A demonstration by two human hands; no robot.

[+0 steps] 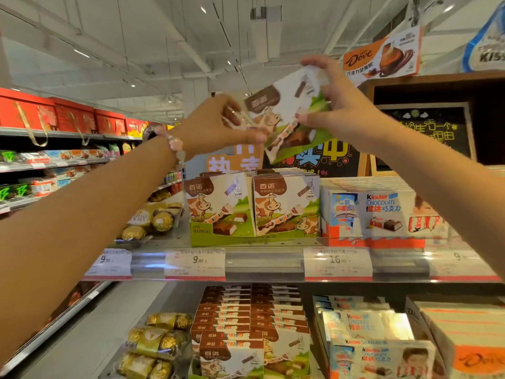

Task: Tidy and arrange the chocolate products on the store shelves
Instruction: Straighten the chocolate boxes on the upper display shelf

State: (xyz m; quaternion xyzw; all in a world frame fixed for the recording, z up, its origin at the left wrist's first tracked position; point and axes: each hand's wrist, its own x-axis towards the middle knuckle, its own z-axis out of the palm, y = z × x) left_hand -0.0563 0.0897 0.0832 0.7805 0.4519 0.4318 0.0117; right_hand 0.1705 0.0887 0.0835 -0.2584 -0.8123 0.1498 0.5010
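Observation:
A white, brown and green Bainuo chocolate box with a cow print is held tilted in the air above the top shelf. My left hand pinches its left edge. My right hand grips its right side, fingers over the top corner and thumb on the front. Directly below, two rows of the same boxes stand upright in a green display tray on the top shelf. More of these boxes lie stacked on the shelf underneath.
Kinder chocolate packs stand right of the tray, with more Kinder packs below. Gold Ferrero packs sit left of it. A Dove sign and a chalkboard rise behind. Red gift boxes line the left aisle.

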